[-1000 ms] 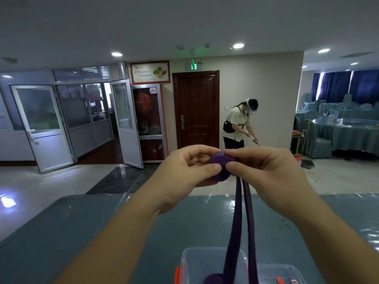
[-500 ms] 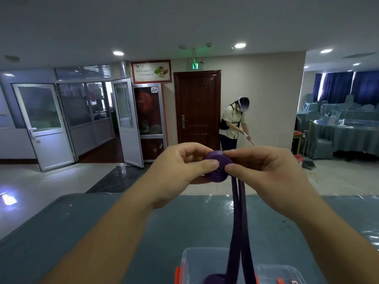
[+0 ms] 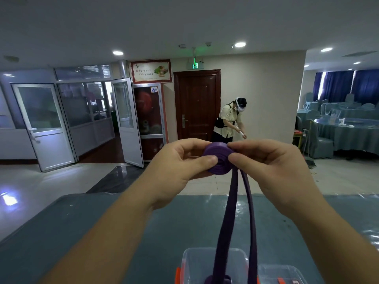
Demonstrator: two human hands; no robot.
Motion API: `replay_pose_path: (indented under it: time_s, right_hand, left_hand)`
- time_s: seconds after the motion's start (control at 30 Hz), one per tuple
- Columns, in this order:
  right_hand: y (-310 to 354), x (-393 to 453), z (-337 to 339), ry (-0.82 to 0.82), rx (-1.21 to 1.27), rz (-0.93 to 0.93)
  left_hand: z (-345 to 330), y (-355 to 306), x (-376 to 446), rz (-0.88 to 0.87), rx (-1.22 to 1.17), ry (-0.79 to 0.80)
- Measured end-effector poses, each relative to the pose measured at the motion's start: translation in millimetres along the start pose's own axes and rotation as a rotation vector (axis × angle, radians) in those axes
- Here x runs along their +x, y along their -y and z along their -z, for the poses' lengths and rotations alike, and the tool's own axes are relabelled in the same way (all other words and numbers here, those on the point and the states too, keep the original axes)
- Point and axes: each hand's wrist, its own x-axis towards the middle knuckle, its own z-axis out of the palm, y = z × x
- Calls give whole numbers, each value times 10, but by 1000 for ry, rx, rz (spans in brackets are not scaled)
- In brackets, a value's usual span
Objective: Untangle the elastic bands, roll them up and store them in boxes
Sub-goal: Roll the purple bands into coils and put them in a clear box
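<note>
Both hands, left hand point(image 3: 180, 160) and right hand point(image 3: 272, 169), pinch the purple coil point(image 3: 218, 158) above the box point(image 3: 215, 263). Risk: slackened thumbs let it unwind; loose tails point(image 3: 231, 218) apparently reach the box and may snag.

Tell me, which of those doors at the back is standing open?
The white glass-panelled door in the middle, swung out into the room. The white door far left and the dark wooden door are both shut.
</note>
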Motion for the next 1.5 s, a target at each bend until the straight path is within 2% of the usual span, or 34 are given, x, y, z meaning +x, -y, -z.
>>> replay_pose_path:
  time_s: [0.07, 0.13, 0.2, 0.3, 0.37, 0.43, 0.53, 0.6, 0.7, 0.77, 0.87, 0.93, 1.1, 1.17, 1.3, 1.37, 1.43, 1.5]
  right_hand:
    - [-29, -13, -41, -61, 60, 6]
    - [-33, -24, -39, -48, 31, 3]
    - [-8, -15, 23, 38, -59, -19]
    - [34, 10, 81, 135, -225, -26]
    - [29, 7, 68, 73, -137, -1]
    - [16, -10, 57, -9, -10, 5]
    - [12, -1, 78, -19, 21, 3]
    - [15, 8, 116, 31, -15, -14]
    - [32, 14, 109, 81, -92, -5]
    - [18, 6, 68, 23, -13, 11]
    - [-32, 11, 19, -69, 115, -1]
    - [-42, 28, 5, -67, 130, -14]
    - [-15, 80, 48, 28, -19, -34]
    - [0, 72, 20, 4, 20, -8]
    - [-29, 57, -40, -37, 117, 11]
    - [-27, 69, -7, 9, 84, -16]
    - [-4, 77, 30, 92, 17, -35]
    - [13, 83, 29, 108, -1, -17]
  left_hand:
    - [-58, 62, 7, 10, -140, -28]
    - [-68, 108, 18, 23, -172, -39]
    - [-37, 97, 22, 10, -55, -6]
    - [3, 61, 14, -69, 260, 20]
    - [-17, 63, 13, -77, 200, -35]
    - [-79, 72, 6, -59, 31, -77]
    - [-153, 75, 26, 5, -118, -94]
    - [-137, 63, 50, 12, -27, -42]
    - [-49, -12, 74, -40, 249, 31]
    - [-24, -42, 80, -55, 209, 7]
    - [-93, -8, 58, -26, -70, -70]
    - [-132, 54, 54, -13, -155, -112]
    - [-2, -10, 46, -60, 170, -31]
    - [13, -25, 47, -70, 128, -42]
    - [-95, 63, 54, -36, -149, -97]
    - [-78, 73, 52, -15, -110, -64]
    - [-19, 42, 58, -20, 41, -14]
    - [12, 37, 78, -47, 94, -23]
